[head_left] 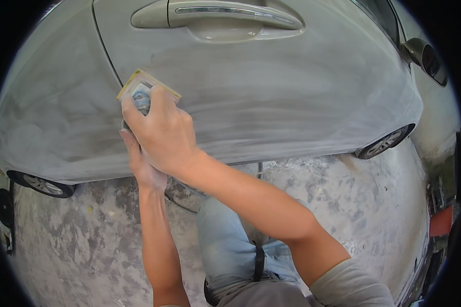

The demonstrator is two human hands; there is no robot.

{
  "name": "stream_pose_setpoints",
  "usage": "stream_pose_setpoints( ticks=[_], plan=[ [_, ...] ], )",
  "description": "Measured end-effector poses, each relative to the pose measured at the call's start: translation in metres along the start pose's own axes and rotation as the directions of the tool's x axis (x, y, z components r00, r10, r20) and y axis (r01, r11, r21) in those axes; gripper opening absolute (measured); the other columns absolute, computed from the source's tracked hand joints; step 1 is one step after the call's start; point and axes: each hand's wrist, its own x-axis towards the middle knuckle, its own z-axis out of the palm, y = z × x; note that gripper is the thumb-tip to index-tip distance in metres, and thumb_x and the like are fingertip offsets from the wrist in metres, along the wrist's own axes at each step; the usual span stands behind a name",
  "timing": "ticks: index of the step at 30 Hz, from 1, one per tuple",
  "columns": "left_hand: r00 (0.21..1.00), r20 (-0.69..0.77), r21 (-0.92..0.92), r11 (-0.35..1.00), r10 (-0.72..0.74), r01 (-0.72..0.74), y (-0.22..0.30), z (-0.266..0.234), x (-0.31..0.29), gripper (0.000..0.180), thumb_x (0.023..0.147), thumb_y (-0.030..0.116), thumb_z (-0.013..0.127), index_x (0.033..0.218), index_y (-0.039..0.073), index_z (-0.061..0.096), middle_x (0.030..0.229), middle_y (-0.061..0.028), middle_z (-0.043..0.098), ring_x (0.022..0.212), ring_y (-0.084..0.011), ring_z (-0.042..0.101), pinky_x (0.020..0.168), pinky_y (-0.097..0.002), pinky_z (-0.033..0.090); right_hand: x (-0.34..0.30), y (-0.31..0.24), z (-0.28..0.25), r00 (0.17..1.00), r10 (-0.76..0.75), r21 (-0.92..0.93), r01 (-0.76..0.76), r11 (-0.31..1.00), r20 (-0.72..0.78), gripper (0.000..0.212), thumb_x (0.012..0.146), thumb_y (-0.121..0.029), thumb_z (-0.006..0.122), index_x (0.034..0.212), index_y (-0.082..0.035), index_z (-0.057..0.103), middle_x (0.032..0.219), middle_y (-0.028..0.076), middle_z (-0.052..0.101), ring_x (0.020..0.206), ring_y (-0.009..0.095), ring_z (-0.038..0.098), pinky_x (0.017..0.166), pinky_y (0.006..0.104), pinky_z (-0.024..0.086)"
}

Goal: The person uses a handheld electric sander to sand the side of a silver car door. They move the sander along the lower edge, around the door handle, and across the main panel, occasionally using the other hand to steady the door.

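My right hand (pixel 165 123) is wrapped over the top of a sander (pixel 141 98) with a greyish-blue body and a flat, yellow-edged pad (pixel 133 81). The pad rests tilted against the car's side, by the door seam. Just below, my left hand (pixel 142 159) supports the sander's lower end; its thumb shows, while its other fingers are mostly hidden. The silver-grey car door (pixel 292 97) has dull, dusty, scuffed patches around and to the right of the pad.
Above the sander is a door handle (pixel 153 15) with a chrome strip. The car's wheels (pixel 386 142) show at both sides, and a mirror (pixel 429 61) juts out at right. A dark hose (pixel 179 204) runs below my hands over the dusty floor (pixel 97 225). A red object (pixel 440 222) stands far right.
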Motion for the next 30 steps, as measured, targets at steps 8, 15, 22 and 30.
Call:
stream_pose_setpoints(
  ticks=[8,15,22,30],
  plan=[
    [0.975,0.155,0.559,0.828,-0.159,0.046,-0.098,0.031,-0.013,0.056,0.115,0.058,0.049,0.105,0.006,0.068,0.094,-0.0014,0.066,0.085,-0.0117,0.058,0.076,-0.0343,0.047,-0.087,0.092,-0.053,0.956,0.196,-0.091,-0.220,0.971,-0.219,0.056,0.086,-0.032,0.082,0.138,-0.019,0.068,0.112,0.021,0.054,0.087,0.039,0.066,0.063,0.0463,0.059],
    [0.978,0.203,0.577,0.801,0.050,-0.161,-0.102,0.058,-0.017,0.061,0.111,0.060,0.057,0.077,0.009,0.061,0.073,0.0070,0.054,0.070,-0.0044,0.043,0.058,-0.0274,0.032,-0.083,0.090,-0.061,0.937,0.210,-0.087,-0.243,0.966,-0.280,0.081,0.082,-0.041,0.094,0.151,-0.018,0.059,0.122,0.019,0.047,0.086,0.032,0.062,0.065,0.0408,0.056],
    [0.996,0.079,0.370,0.927,0.032,-0.059,0.027,0.008,0.036,0.071,0.112,0.067,0.042,0.139,0.004,0.060,0.131,-0.0064,0.067,0.121,-0.0167,0.064,0.101,-0.0353,0.053,0.010,0.002,-0.004,0.976,0.078,0.051,-0.069,0.996,-0.204,0.074,0.091,-0.038,0.082,0.153,-0.011,0.052,0.117,0.023,0.051,0.094,0.039,0.065,0.061,0.0468,0.059],
    [0.992,0.115,0.214,0.974,0.047,-0.071,-0.016,-0.057,0.006,0.075,0.114,0.065,0.039,0.154,0.003,0.051,0.145,-0.0082,0.063,0.132,-0.0214,0.061,0.113,-0.0392,0.049,-0.050,0.005,0.023,0.998,0.059,0.030,-0.059,0.998,0.020,0.069,0.094,-0.023,0.077,0.156,-0.016,0.048,0.128,0.030,0.048,0.104,0.050,0.064,0.072,0.0539,0.060]
  ],
)
